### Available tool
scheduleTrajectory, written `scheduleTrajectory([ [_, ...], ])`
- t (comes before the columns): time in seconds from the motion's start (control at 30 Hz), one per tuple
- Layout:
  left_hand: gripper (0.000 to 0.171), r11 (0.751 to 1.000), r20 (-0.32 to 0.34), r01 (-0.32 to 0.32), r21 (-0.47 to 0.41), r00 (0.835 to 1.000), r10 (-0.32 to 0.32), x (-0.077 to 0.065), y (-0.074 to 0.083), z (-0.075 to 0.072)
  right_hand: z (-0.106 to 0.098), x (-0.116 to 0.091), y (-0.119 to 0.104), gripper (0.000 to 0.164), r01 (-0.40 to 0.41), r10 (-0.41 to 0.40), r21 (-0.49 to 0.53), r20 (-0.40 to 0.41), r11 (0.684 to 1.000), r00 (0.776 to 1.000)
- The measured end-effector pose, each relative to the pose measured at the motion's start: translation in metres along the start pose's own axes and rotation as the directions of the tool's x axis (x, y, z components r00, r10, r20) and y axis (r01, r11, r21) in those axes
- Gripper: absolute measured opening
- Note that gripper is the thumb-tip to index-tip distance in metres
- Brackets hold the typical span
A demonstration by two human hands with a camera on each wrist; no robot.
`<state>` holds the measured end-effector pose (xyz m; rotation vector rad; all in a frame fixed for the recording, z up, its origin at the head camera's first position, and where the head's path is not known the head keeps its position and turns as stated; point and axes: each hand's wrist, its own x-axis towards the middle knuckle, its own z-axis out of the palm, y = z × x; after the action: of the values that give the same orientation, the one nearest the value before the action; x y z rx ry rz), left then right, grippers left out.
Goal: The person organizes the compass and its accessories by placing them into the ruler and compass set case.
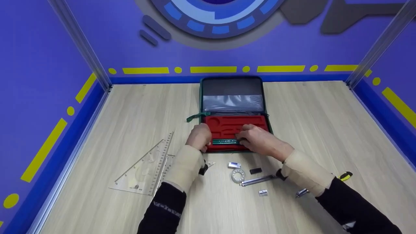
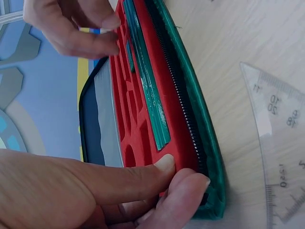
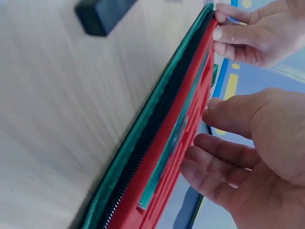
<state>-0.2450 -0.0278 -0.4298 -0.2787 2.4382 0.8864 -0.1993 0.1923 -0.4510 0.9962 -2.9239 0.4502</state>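
Observation:
An unfolded green zip case (image 1: 232, 85) lies at the back of the table, a red moulded tray (image 1: 256, 121) in its near half. Green pencils (image 1: 224, 141) rest in the tray's front slot. At the tray's left front corner, my left hand (image 1: 199, 135) pinches the red edge between thumb and fingers, close to the pencil ends. My right hand (image 3: 238, 152) is above the tray's right part, fingers loosely bent, with nothing seen between them. A small green piece (image 2: 130, 56) sits in another slot.
Left of the case lie a clear set square (image 1: 143, 175) and other clear rulers. In front are an eraser (image 1: 234, 165), a grey ring (image 1: 238, 175), a black block (image 1: 255, 170), a compass (image 1: 258, 180) and a sharpener (image 1: 263, 192). A yellow-black cutter (image 1: 346, 176) lies right.

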Motion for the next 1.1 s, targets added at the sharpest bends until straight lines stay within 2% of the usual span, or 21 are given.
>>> scheduleTrajectory([
  [0.2,0.016,1.000,-0.004,-0.011,0.020,1.000,0.011,0.000,0.000,0.000,-0.007,-0.020,-0.010,0.016,0.006,-0.006,0.004,0.063,1.000,0.998],
  [0.43,0.017,0.999,-0.013,-0.036,0.008,0.999,0.036,-0.001,-0.002,0.000,-0.014,-0.045,-0.021,0.022,-0.029,0.027,0.007,0.172,1.000,0.985],
  [0.7,0.017,0.999,-0.009,-0.041,0.018,0.999,0.041,-0.001,-0.003,0.000,-0.012,-0.063,-0.029,0.022,-0.065,0.066,-0.014,0.184,0.998,0.981],
  [0.93,0.018,0.998,0.000,-0.036,0.052,0.999,0.036,0.004,-0.002,0.000,-0.003,-0.071,-0.032,0.012,-0.030,0.026,0.019,0.171,0.999,0.985],
  [1.1,0.016,0.997,-0.004,-0.035,0.066,0.999,0.035,0.004,-0.001,0.000,0.002,-0.074,-0.034,0.010,-0.041,0.037,0.021,0.160,0.999,0.986],
])
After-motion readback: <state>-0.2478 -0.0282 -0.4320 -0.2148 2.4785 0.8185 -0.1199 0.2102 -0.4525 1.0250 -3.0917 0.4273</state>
